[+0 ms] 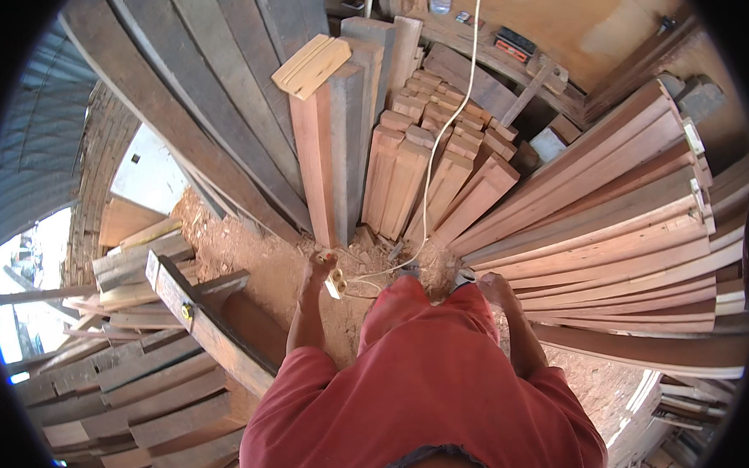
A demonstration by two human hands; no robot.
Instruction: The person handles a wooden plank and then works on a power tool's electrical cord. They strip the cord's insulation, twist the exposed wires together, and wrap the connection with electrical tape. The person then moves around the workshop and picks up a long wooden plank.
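My left hand is closed around a white power strip with sockets, held low at my left side. A pale cord hangs from above, loops near the floor and runs toward the strip. My right hand hangs beside my red shorts with curled fingers; whether anything is in them I cannot make out. Just ahead, a short light wooden board lies across the top of upright pink and grey planks.
Bundled timber blocks stand ahead. Long boards lean at left and right. A beam and stacked offcuts lie at lower left. Sawdust covers the floor. A wooden shelf holds a bottle.
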